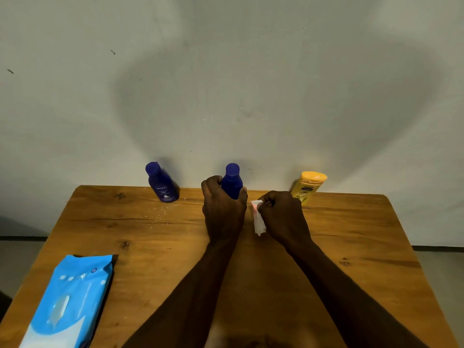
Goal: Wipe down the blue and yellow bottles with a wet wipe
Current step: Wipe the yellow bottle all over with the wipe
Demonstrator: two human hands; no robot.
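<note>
1. Curled fingers of the left hand [224, 212] wrap the lower body of the middle blue bottle [232, 180], holding it upright near the far edge of the table [140, 234], its cap and shoulders showing above the knuckles.
2. Just to its right, the right hand [283, 217] pinches a crumpled white wipe [258, 218], which hangs down beside the held bottle; whether it touches the bottle I cannot tell.
3. That bottle is dark blue with a rounded cap; its label is hidden by the hand.
4. Another blue bottle [162, 183] stands to the far left, label facing us, and the yellow bottle [308, 187] stands to the far right, partly behind the right hand.
5. Both forearms reach out from the near edge, wrists level, backs of the hands upward.
6. A light blue wipes pack [67, 305] lies at the near left corner.
</note>
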